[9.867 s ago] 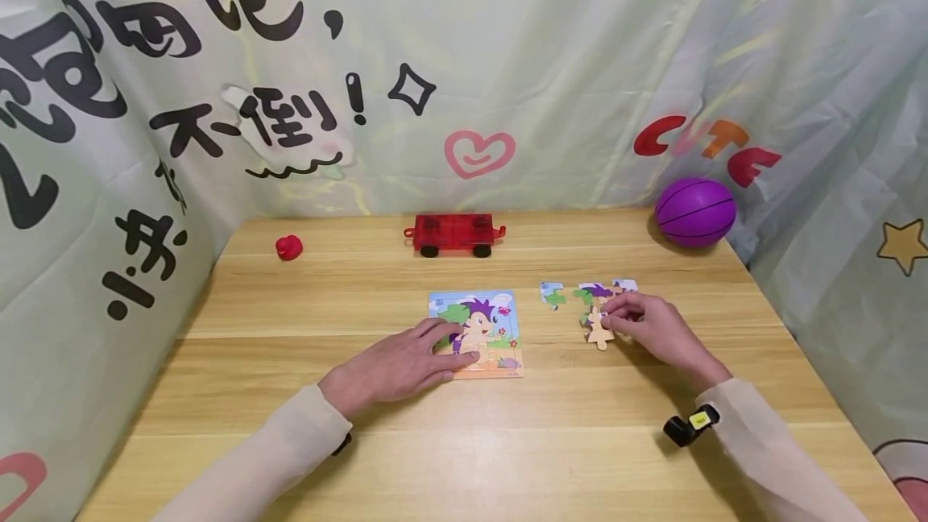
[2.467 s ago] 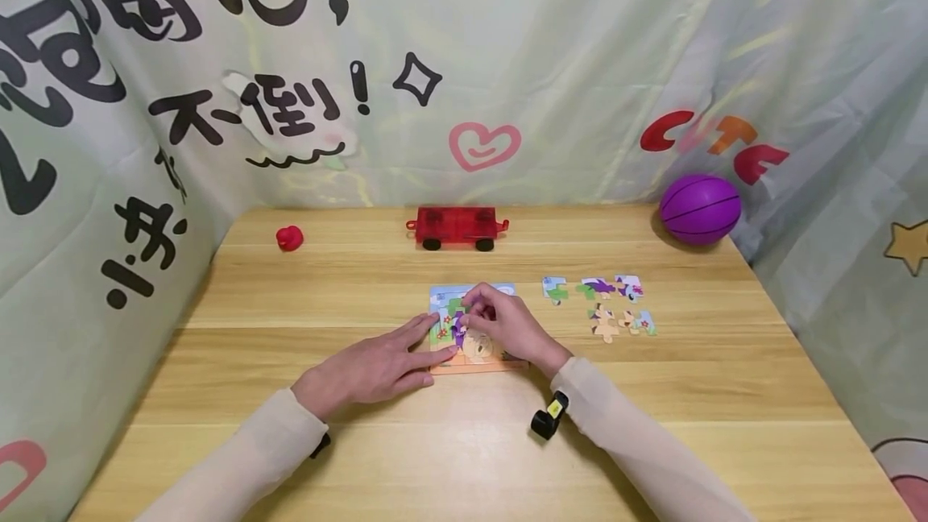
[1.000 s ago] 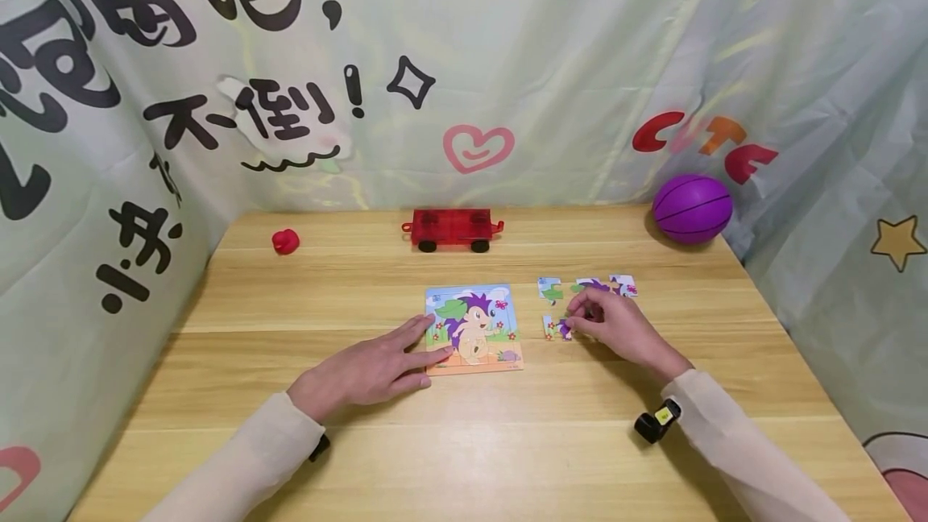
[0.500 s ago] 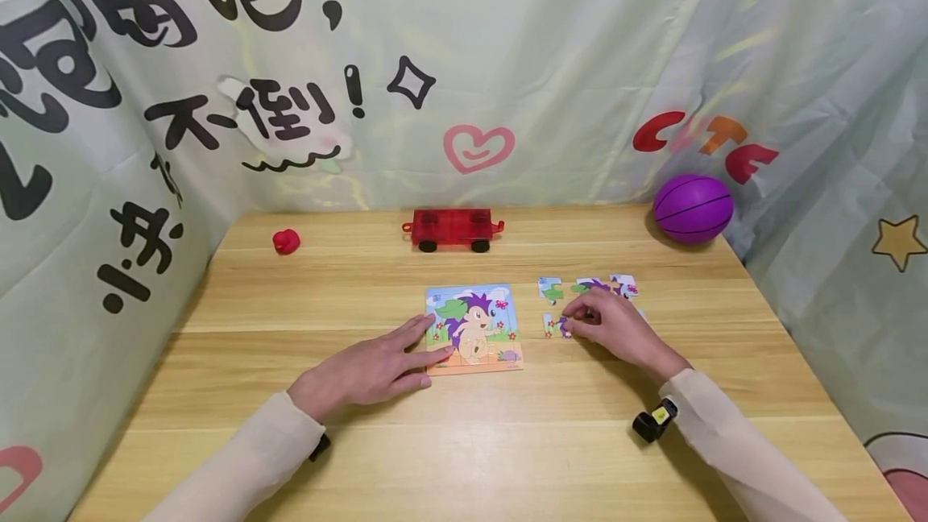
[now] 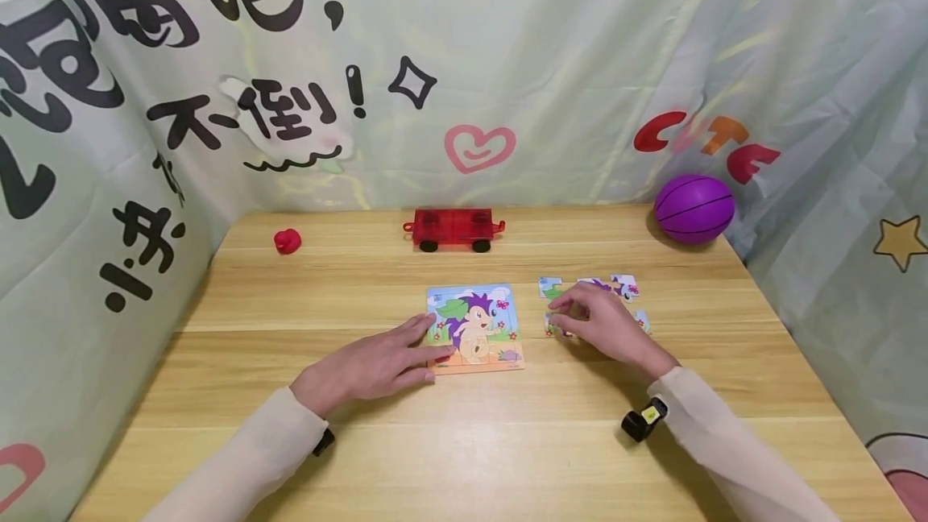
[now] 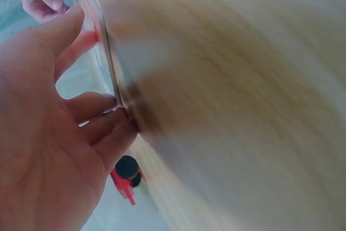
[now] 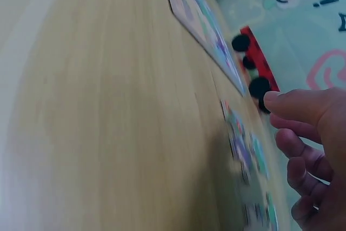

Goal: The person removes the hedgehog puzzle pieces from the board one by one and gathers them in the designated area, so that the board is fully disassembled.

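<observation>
A square puzzle board [image 5: 482,300] with a purple-haired hedgehog picture lies mid-table in the head view. My left hand [image 5: 370,365] rests at its left edge, thumb and index finger extended over the picture. To the right, loose jigsaw pieces [image 5: 549,286] lie in two rows, some partly hidden by my right hand [image 5: 605,325]. That hand hovers over the lower row, thumb and fingers apart and loosely bent. In the right wrist view nothing sits between the thumb and fingers, and the jigsaw pieces [image 7: 240,150] lie on the table beyond them.
At the back of the wooden table [image 5: 478,457] stands a red toy wagon [image 5: 453,228]. A small red toy [image 5: 287,241] sits at the back left, a purple ball [image 5: 693,209] at the back right. Printed fabric [image 5: 580,63] hangs behind.
My right hand carried a piece from the board to the lower row on the right, then let go and shifted slightly left, fingers spreading. The left hand stays on the board.
</observation>
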Demonstrator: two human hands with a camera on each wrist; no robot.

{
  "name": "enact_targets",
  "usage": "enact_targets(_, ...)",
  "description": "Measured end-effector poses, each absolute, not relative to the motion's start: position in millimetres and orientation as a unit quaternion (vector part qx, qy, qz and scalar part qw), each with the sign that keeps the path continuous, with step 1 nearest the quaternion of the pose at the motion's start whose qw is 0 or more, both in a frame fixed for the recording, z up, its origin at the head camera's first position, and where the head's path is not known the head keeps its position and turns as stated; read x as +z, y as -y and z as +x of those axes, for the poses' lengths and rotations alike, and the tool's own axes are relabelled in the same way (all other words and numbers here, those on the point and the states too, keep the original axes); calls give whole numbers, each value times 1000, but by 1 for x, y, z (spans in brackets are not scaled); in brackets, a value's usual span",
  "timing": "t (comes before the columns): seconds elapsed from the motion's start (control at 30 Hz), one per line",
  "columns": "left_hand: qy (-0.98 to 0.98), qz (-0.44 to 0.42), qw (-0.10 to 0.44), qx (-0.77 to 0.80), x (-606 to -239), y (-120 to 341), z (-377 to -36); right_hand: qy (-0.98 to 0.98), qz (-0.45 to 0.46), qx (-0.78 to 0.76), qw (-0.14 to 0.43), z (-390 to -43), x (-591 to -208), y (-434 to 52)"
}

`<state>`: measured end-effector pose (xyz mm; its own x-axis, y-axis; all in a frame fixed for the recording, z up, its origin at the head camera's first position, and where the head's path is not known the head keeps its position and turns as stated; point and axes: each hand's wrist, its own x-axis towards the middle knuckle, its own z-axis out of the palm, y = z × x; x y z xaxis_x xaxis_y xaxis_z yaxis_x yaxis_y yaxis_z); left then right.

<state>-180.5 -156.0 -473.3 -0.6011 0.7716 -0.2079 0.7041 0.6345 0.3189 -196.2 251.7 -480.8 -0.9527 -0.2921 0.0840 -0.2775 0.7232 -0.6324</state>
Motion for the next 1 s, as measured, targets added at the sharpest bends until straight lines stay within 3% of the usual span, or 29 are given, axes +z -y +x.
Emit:
enact_targets(0.17,-894,405,156,111,-470,152,-180,-919,-176,-352,40,-194,-480,-228)
enact_targets(0.47,-859,506,39,62,-469,122,-189,-910,-226,-337,84,-186,-485,-198)
enact_targets(1.0,-855,512,80,10,-472,106,-183,-910,-228,-331,100,-185,-483,-188)
